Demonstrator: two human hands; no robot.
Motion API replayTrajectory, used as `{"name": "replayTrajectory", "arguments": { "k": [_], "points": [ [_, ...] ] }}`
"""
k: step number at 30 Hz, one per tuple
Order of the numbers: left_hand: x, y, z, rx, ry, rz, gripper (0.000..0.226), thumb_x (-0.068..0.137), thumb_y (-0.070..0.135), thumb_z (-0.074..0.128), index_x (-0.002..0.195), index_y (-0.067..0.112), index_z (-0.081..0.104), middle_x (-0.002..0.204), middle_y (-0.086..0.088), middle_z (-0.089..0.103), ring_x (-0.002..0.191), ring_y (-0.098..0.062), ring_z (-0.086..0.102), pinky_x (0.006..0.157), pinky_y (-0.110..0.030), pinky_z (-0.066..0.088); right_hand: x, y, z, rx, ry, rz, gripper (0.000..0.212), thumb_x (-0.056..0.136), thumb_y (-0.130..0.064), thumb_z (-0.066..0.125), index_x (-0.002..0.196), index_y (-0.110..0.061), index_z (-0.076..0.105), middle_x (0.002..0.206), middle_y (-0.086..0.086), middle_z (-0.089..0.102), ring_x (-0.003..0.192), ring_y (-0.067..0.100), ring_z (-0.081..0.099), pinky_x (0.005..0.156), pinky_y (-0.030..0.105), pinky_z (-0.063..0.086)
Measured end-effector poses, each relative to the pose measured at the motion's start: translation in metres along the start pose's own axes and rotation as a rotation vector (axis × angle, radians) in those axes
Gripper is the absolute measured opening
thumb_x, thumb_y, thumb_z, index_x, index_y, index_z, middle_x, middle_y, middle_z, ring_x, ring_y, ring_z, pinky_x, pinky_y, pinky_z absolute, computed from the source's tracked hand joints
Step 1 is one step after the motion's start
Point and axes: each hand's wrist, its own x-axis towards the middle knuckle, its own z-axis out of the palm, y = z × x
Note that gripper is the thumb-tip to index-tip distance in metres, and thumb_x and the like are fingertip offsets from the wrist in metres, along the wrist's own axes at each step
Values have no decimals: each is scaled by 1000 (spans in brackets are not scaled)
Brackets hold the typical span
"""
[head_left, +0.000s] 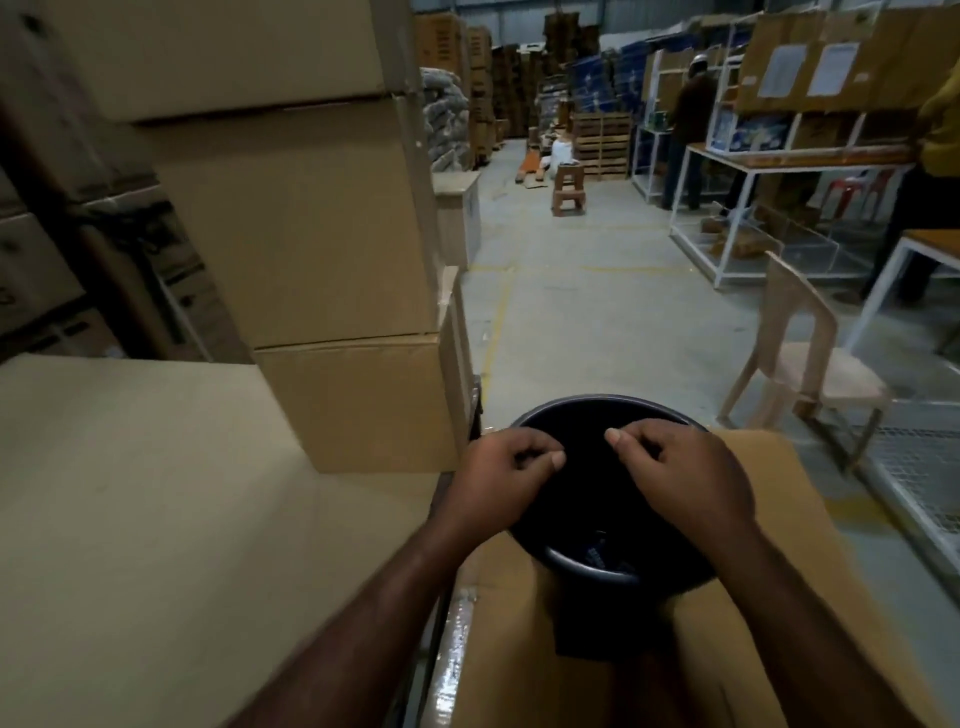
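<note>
Head view: there is one black round metal pot (602, 499) and two bare hands. The pot stands on one flat brown cardboard box (810, 545), low in the middle of the frame. Its mouth faces up toward the camera, with the grey rim showing as an arc at the far edge and again at the near edge. Being round, it has no long side; its axis runs roughly upright.

The left hand (498, 478) hangs over the pot's left rim and the right hand (685, 478) over its right. The dark opening lies between and below both. Each hand's fingers are curled in, with the thumb laid along the forefinger and pointing at the other hand. Nothing shows in either pinch, and anything thin would be too small to make out.

To the left rise three stacked tan cardboard cartons (322, 234). One beige plastic chair (810, 358) stands on the right, and one brown plastic stool (569, 192) sits far down the aisle.
</note>
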Motion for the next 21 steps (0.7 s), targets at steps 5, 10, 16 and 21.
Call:
{"name": "replayTrajectory", "arguments": {
  "k": [5,10,16,21],
  "points": [
    [-51,-2,-58,-187,208,-90,6,87,25,69,86,21,74,77,1,70,75,-9,60,74,-28,49,4,-55,32,244,-41,-146,25,94,-39,64,83,-19,75,73,-7,73,75,10,69,75,36,55],
    [-148,-11,-149,-137,537,-236,14,93,13,70,89,1,74,86,-21,70,76,-15,62,72,-28,50,-12,-147,91,395,-236,-323,24,91,-31,70,69,-22,70,62,-3,67,62,11,62,65,26,46],
    [-298,-7,-216,-98,993,-489,10,94,16,70,89,11,76,80,-9,71,74,-10,62,66,-23,46,-70,-246,178,487,-623,-481,32,90,-48,66,74,-20,70,66,3,69,69,26,68,72,42,56],
    [-422,21,-235,-26,1324,-593,9,94,16,69,89,12,76,92,-11,75,76,-12,67,70,-26,48,-163,-326,223,545,-894,-651,22,90,-32,69,72,-20,72,69,-5,71,68,17,69,74,41,57]
  ]
}}
